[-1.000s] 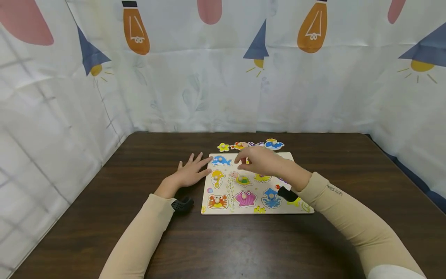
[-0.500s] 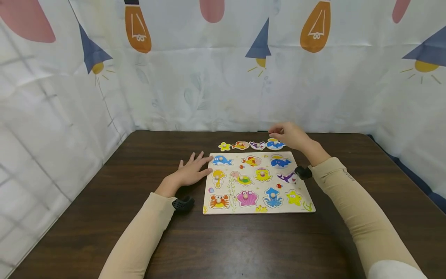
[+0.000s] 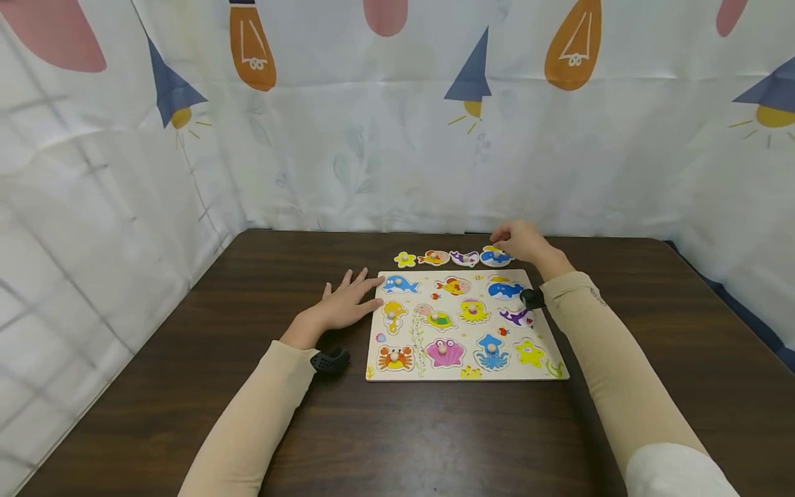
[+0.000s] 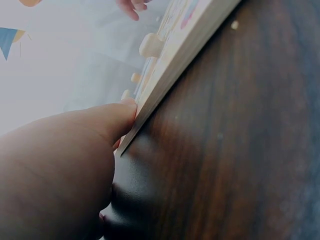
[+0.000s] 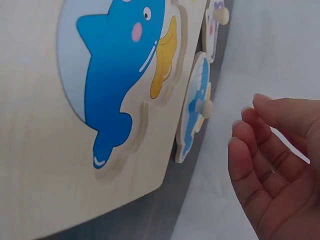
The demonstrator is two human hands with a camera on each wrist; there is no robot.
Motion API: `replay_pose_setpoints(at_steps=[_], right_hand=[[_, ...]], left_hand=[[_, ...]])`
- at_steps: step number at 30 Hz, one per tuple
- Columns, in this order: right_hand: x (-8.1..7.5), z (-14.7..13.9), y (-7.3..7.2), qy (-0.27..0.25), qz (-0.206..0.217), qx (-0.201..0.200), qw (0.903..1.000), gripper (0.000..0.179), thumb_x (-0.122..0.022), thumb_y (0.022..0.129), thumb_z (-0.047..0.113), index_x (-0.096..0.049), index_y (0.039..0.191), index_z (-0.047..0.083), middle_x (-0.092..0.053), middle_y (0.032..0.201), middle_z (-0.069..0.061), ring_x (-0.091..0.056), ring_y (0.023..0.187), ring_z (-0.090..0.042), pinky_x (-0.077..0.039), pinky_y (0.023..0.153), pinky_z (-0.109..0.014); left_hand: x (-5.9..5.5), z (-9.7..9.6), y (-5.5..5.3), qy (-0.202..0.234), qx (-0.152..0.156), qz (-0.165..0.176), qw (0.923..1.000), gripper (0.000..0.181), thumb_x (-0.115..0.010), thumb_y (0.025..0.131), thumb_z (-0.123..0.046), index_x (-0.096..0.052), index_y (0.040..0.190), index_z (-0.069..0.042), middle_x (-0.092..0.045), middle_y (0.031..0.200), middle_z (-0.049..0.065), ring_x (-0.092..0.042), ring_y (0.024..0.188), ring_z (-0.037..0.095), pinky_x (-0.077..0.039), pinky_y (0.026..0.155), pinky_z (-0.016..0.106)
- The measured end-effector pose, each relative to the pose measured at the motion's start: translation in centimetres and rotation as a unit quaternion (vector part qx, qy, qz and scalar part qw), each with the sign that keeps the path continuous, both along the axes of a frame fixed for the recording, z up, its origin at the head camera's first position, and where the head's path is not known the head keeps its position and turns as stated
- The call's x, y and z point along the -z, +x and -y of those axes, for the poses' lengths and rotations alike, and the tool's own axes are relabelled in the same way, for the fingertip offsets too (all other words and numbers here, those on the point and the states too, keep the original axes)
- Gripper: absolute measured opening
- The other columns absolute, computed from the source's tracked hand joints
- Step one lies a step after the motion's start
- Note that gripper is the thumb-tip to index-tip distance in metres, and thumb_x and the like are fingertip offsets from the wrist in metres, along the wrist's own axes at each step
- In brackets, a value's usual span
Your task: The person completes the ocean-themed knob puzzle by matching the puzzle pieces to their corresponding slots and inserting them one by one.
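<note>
My left hand point(image 3: 338, 307) lies with fingers spread at the left edge of a wooden peg puzzle board point(image 3: 478, 330); in the left wrist view its thumb point(image 4: 117, 119) presses the board's side. Beyond the board's far edge, my right hand point(image 3: 524, 241) hovers by a blue dolphin piece point(image 3: 495, 258). Its fingers point(image 5: 242, 165) are loosely bent and hold nothing, apart from the piece's knob point(image 5: 205, 108). Beside that piece lie a purple whale-like piece point(image 3: 464, 259), an orange fish piece point(image 3: 433, 257) and a yellow star piece point(image 3: 405, 259).
Knobbed pieces sit in the board, among them a blue whale point(image 3: 400, 284), a crab point(image 3: 395, 358), a pink shell point(image 3: 445, 353) and a blue squid point(image 3: 492, 353). The dark wooden table point(image 3: 447, 435) extends all around. A printed curtain point(image 3: 397, 159) hangs behind it.
My right hand has moved from over the board to the far right, then come lower by the dolphin piece. My left hand has stayed at the board's edge.
</note>
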State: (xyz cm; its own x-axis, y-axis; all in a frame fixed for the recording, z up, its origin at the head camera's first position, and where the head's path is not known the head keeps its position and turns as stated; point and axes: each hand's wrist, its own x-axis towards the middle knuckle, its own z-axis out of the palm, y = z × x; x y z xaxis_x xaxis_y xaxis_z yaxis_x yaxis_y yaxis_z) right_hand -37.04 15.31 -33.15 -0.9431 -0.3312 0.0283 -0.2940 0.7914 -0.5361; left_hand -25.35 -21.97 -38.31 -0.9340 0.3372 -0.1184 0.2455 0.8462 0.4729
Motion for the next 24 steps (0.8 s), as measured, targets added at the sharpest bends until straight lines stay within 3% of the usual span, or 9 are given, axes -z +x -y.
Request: replay_pose_setpoints(at_steps=[13, 24], right_hand=[[1.9, -0.3, -1.9, 0.009, 0.077, 0.035, 0.9963, 0.029, -0.055, 0.104, 0.004, -0.064, 0.128, -0.010, -0.062, 0.127, -0.029, -0.061, 0.107, -0.037, -0.051, 0.099, -0.050], [1.6, 0.2, -1.5, 0.041, 0.066, 0.037, 0.9963, 0.027, -0.056, 0.104, 0.003, -0.065, 0.126, -0.010, -0.064, 0.122, -0.028, -0.060, 0.105, -0.037, -0.049, 0.099, -0.052]], left_hand=[[0.1, 0.0, 0.0, -0.007, 0.000, 0.003, 1.0000, 0.065, -0.047, 0.108, -0.047, -0.026, 0.165, -0.023, -0.003, 0.171, 0.016, 0.008, 0.154, 0.042, 0.008, 0.112, 0.074], [-0.3, 0.1, -0.1, -0.010, -0.003, 0.003, 0.9999, 0.066, -0.047, 0.108, -0.048, -0.025, 0.166, -0.024, -0.002, 0.171, 0.015, 0.009, 0.155, 0.041, 0.008, 0.113, 0.074]])
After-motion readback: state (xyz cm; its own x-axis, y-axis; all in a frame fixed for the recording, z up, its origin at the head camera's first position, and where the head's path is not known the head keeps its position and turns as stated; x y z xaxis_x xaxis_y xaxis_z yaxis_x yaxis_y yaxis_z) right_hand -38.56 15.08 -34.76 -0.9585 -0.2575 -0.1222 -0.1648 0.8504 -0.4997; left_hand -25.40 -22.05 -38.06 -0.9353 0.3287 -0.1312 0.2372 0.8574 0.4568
